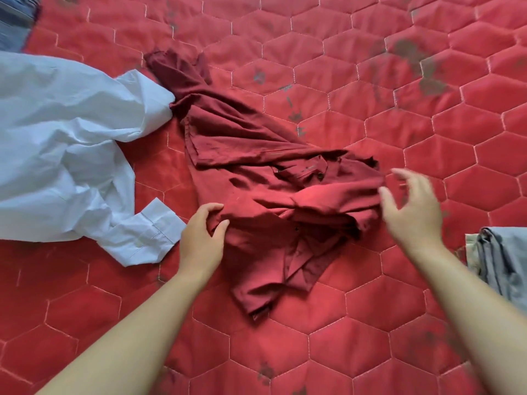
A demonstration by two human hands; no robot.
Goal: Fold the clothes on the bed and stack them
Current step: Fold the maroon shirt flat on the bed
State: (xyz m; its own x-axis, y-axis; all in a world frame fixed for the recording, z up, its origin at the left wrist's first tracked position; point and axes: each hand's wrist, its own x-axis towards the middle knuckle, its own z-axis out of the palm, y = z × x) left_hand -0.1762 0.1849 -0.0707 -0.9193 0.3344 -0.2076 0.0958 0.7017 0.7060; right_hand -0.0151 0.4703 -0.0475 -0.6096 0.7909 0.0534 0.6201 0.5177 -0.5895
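Note:
A crumpled dark red button shirt (256, 178) lies in the middle of the red quilted bed (370, 309), one sleeve stretching up and to the left. My left hand (204, 235) pinches the shirt's lower left edge between thumb and fingers. Just off the shirt's right end hovers my right hand (410, 206), blurred, its fingers spread and holding nothing. A pale blue long-sleeved shirt (65, 146) lies rumpled at the left, its cuff close to my left hand.
A folded grey garment (502, 263) sits at the right edge. Blue-grey striped fabric (17, 21) shows in the top left corner. Dark stains mark the quilt at the upper right.

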